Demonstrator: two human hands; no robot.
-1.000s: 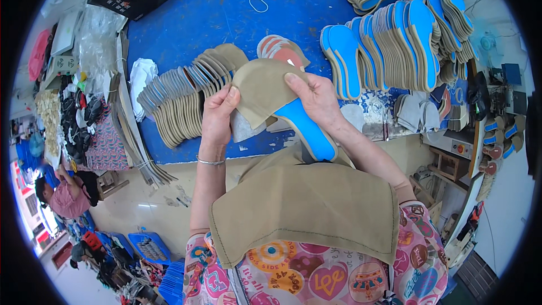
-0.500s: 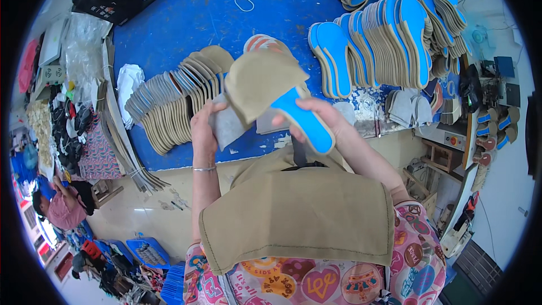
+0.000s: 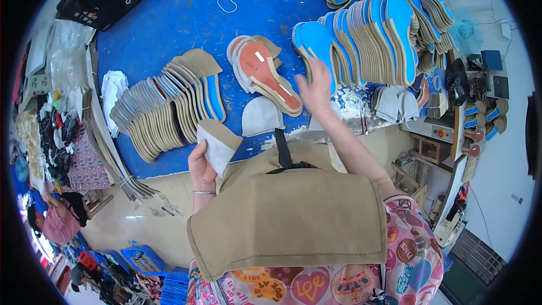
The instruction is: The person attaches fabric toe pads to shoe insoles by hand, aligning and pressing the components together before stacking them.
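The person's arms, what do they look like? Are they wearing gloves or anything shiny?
No gloves: the left grip and right grip are bare. There's a thin, silvery bracelet on the left wrist, and no bracelet shows on the right. The right forearm is bare too, up to a pink sleeve with colourful round patterns. The left sleeve is mostly hidden.

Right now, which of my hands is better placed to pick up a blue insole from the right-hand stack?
Probably the right hand: it looks empty and open, close by the blue insoles. The left hand holds a tan-and-grey piece and is farther from them.
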